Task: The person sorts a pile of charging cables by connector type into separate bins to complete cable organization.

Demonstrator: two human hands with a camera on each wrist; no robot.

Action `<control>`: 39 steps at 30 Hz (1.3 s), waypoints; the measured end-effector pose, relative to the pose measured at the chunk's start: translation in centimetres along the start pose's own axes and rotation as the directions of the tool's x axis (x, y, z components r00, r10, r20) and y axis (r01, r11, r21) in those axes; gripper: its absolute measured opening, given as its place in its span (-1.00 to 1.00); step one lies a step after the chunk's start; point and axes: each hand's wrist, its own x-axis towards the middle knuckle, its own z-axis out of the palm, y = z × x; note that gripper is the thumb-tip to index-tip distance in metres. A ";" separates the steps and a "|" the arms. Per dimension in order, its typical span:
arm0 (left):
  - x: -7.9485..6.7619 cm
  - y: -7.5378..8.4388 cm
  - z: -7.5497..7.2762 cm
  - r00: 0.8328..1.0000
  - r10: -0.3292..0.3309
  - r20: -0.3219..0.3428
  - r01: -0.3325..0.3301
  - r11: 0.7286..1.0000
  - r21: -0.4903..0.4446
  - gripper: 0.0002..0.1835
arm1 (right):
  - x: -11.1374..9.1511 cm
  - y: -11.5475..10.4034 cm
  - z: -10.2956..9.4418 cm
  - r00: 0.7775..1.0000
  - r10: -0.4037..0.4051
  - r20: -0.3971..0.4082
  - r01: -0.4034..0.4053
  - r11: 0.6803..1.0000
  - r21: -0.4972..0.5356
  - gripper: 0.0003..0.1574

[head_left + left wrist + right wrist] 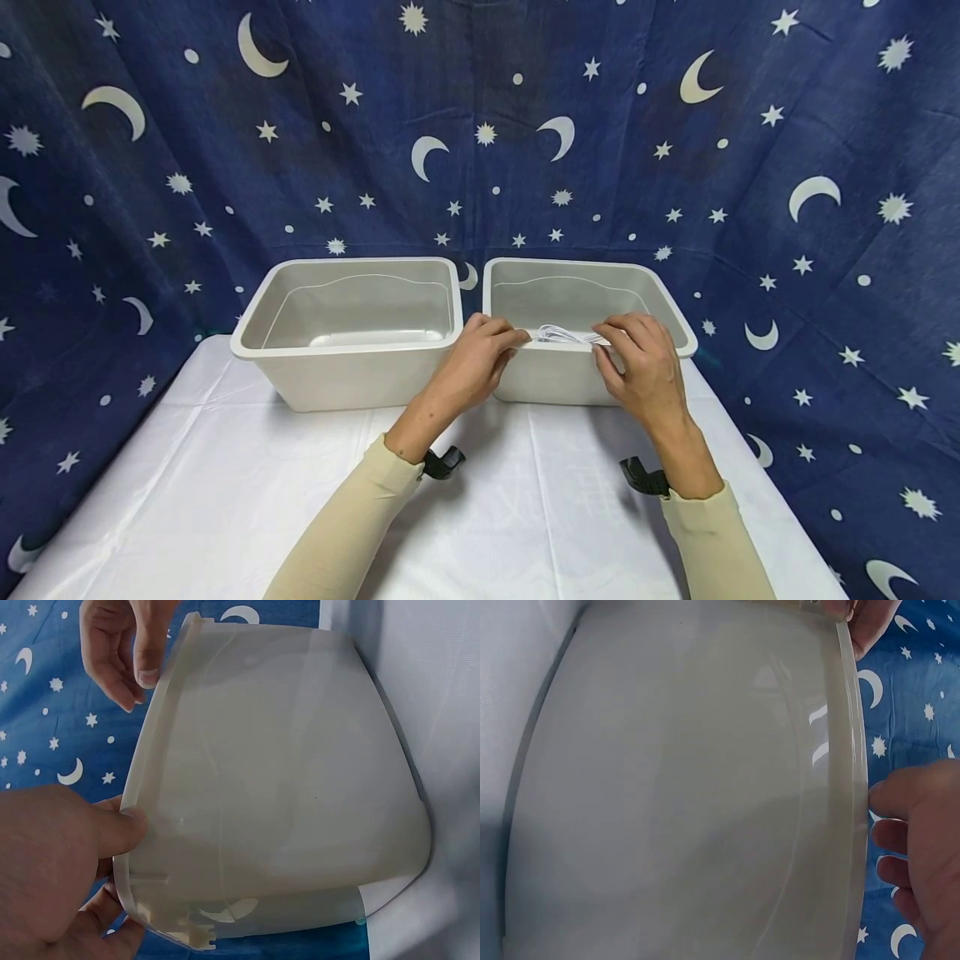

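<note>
The right-hand light grey plastic bin (558,372) stands in front of me, and a bundle of white cable (558,333) shows just behind its front rim. My left hand (476,354) is at the bin's front left corner. In the left wrist view the left thumb (124,831) lies over the rim with fingers on the other side, pinching it. Over the front rim farther right, my right hand (641,362) is beside the cable, fingers loosely bent. The right thumb (891,793) is at the rim in the right wrist view; the cable is hidden there.
A second light grey bin (352,379) stands to the left, a narrow gap away. Both bins are on a white cloth-covered table (517,517). A dark blue curtain (480,200) with moons and stars hangs close behind and at both sides.
</note>
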 end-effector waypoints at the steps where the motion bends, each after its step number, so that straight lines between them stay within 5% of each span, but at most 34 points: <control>1: 0.0 0.0 0.0 1.000 0.001 -0.001 -0.001 1.000 0.000 -0.71 | 0.0 0.0 0.0 1.000 0.001 0.001 -0.001 1.000 0.001 -0.70; 28: -0.8 0.4 0.9 0.995 0.009 -0.102 -0.013 0.999 -0.040 -0.64 | -1.1 -1.6 -1.0 1.000 -0.009 0.020 0.007 0.998 0.067 -0.71; 39: -4.3 0.8 -1.1 0.983 0.016 -0.181 -0.034 0.995 -0.097 -0.65 | -2.7 -2.2 -1.6 0.997 -0.063 0.044 0.062 0.997 0.036 -0.67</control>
